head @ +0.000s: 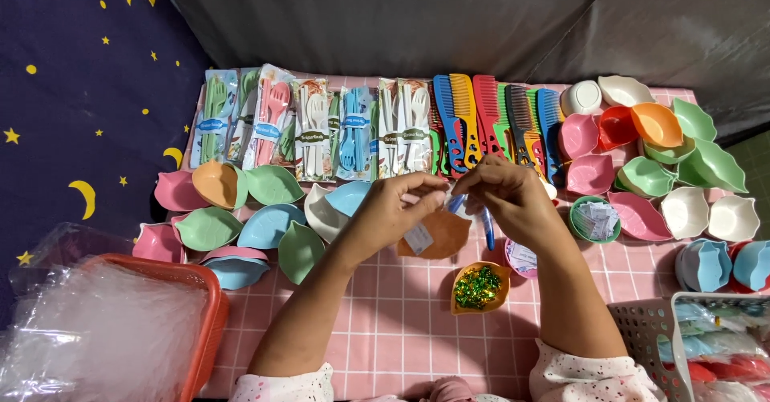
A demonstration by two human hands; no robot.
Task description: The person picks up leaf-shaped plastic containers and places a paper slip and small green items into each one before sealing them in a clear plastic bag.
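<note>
My left hand (395, 206) and my right hand (507, 196) meet above the pink checked table (385, 314). Together they pinch the top of a clear plastic bag with an orange leaf-shaped dish (437, 234) hanging inside it, a small white label on its front. A blue pen-like stick (487, 227) pokes out below my right hand. Directly beneath the bag stands an orange leaf dish (480, 286) filled with shiny green and gold twist ties.
Packaged cutlery sets (321, 125) and coloured combs (493, 117) line the back. Pastel leaf dishes (241, 218) lie at the left, more bowls (658, 161) at the right. A red basket of clear bags (104, 330) is at lower left, a grey basket (706, 338) at lower right.
</note>
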